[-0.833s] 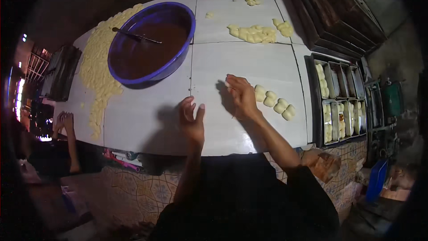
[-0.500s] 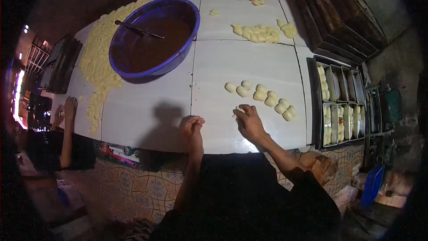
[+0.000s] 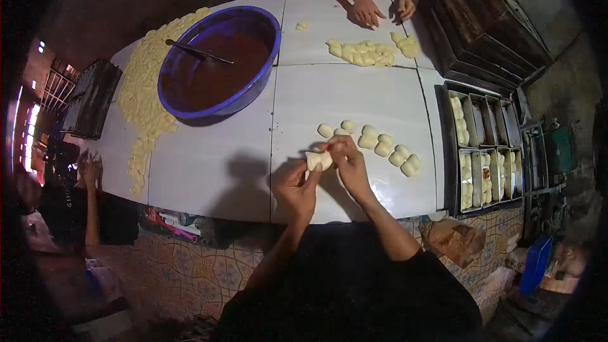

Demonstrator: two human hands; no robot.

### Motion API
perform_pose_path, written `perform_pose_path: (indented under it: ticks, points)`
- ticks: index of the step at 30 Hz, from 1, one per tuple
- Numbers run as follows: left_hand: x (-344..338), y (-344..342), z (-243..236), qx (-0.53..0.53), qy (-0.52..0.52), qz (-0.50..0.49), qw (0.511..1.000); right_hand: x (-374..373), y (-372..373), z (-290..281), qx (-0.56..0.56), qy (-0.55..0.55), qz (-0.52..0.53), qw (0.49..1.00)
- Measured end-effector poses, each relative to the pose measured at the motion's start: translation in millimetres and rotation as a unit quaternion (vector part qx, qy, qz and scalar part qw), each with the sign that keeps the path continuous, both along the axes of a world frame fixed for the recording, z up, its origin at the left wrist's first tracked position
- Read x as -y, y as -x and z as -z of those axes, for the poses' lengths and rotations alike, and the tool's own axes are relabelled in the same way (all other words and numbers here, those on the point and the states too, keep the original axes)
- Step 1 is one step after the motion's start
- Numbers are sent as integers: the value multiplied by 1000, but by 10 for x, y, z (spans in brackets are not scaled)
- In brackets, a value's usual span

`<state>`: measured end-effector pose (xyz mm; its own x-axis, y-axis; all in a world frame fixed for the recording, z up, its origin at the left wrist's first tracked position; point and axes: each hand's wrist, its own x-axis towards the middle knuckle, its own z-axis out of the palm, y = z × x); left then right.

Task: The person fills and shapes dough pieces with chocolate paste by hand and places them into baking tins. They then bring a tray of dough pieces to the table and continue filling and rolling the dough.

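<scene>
Pale dough piece (image 3: pixel 318 162), about eight o'clock from the row of dough balls (image 3: pixel 383 145), sits in the left hand's (image 3: pixel 297 195) grasp. The right hand (image 3: pixel 348 163) touches its one-o'clock edge, grip unclear. Shaping seems underway; next calls for light, even finger pressure. Its long axis looks roughly nine-to-three, ends partly hidden.

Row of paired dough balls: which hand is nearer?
Right: the right hand is beside the left end of the dough balls, on their near side; the left hand is farther left and nearer the person.
</scene>
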<state>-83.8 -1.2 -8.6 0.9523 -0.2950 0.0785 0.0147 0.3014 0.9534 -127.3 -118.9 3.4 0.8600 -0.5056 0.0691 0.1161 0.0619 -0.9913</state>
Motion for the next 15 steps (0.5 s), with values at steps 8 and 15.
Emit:
perform_pose_path:
  ticks: [8, 15]
  points:
    - [-95, -246, -23, -381, 476, 301, 733, 42, -287, -40, 48, 111, -178, 976]
    - [256, -2052, -351, -115, 87, 254, 956, 391, -566, 274, 85, -174, -173, 966]
